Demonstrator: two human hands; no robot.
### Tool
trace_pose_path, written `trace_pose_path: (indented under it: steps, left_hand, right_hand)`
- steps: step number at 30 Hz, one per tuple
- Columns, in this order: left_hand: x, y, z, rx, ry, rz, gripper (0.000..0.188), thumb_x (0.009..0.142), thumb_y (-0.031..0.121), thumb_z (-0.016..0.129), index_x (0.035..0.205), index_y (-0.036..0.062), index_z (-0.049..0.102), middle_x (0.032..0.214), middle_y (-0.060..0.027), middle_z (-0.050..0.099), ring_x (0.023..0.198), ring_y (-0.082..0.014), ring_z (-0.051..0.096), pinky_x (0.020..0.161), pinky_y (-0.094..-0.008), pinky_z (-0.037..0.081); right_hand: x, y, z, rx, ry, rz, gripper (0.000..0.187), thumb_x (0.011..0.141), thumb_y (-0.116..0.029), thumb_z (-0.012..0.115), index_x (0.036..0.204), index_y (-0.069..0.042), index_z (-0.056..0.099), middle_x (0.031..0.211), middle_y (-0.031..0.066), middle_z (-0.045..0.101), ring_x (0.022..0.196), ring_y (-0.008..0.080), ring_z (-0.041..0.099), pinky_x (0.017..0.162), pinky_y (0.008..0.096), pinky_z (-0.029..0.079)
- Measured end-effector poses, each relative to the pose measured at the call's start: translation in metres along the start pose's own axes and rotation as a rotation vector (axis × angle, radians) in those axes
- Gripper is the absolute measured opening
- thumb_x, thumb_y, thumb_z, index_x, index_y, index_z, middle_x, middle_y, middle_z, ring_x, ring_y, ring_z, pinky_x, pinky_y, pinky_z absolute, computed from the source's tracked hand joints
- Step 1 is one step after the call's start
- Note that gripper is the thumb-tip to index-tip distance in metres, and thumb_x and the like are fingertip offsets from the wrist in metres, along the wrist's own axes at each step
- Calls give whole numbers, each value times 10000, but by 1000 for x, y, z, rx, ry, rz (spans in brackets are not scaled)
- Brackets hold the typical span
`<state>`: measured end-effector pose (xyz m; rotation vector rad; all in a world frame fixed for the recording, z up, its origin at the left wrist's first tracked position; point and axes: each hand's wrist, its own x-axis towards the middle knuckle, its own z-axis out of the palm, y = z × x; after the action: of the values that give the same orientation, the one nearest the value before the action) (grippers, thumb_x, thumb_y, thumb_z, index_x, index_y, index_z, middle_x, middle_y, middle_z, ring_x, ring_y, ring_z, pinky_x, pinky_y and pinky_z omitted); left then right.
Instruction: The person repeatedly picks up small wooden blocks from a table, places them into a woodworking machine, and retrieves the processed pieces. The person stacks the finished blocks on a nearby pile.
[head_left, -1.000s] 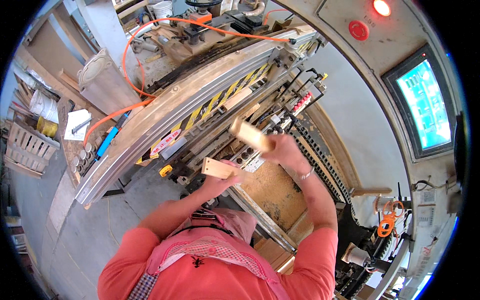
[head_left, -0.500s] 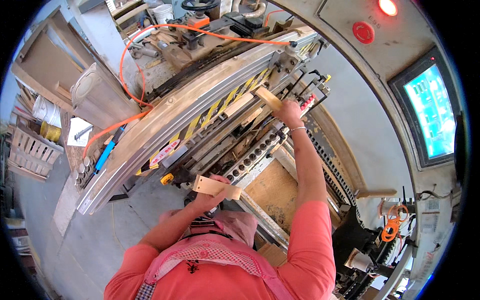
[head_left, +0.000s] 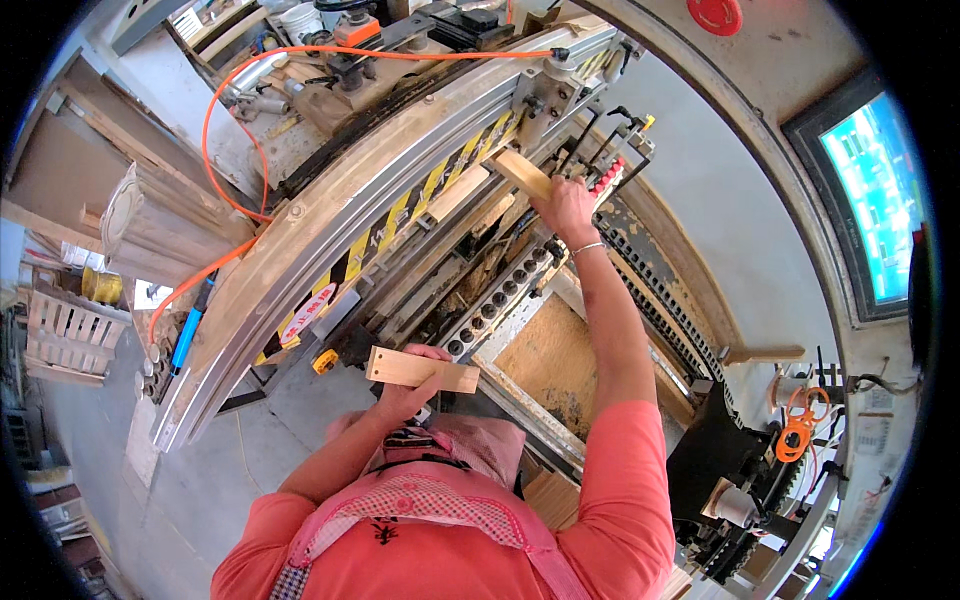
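— How far along?
— My right hand [head_left: 566, 207], reaching up, grips one wood block [head_left: 520, 172] against the machine's rail [head_left: 330, 215]; not seated, I'd judge.
— And the other?
— My left hand [head_left: 408, 392], low by my chest, clasps the second block [head_left: 421, 370], waiting.

1. Two pale wood blocks [head_left: 422, 369] [head_left: 521, 172], smooth and matt.
2. Curved guard rail [head_left: 330, 215] of dull brushed metal, dusty.
3. Glossy orange plastic hose [head_left: 215, 120].
4. Rough chipboard panel [head_left: 545, 355].

One camera sits on the person's head and looks down at the machine [head_left: 400, 220], quite near. The edges bend, so far things look blurry, maybe warped.
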<state>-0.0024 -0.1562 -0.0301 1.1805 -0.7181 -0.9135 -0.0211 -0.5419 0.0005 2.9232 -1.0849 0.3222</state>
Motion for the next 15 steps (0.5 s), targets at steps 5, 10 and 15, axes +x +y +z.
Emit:
trace_pose_path:
  steps: [5, 10, 15]
  left_hand:
    - [2, -3, 0, 0, -6, 24, 262, 808, -36, 542, 1027, 42, 422, 1055, -127, 521, 1006, -181, 507, 913, -336, 400]
    - [2, 0, 1, 4, 0, 12, 260, 813, -31, 542, 1030, 42, 417, 1053, -127, 520, 1009, -182, 507, 915, -338, 400]
    - [2, 4, 3, -7, 1, -7, 259, 821, -30, 535, 1033, 47, 409, 1064, -127, 513, 1011, -179, 503, 917, -334, 395]
  right_hand:
    - [-1, 2, -1, -83, -10, -52, 453, 716, -464, 668, 826, -26, 627, 773, 121, 651, 846, 281, 600, 637, 379, 525]
    - [7, -9, -10, -55, -87, -30, 499, 746, -505, 627, 899, -31, 603, 804, 128, 651, 884, 267, 601, 708, 376, 505]
    - [7, -4, 1, -39, -51, -28, 500, 748, -511, 625, 900, -36, 601, 803, 133, 649, 852, 269, 615, 693, 370, 509]
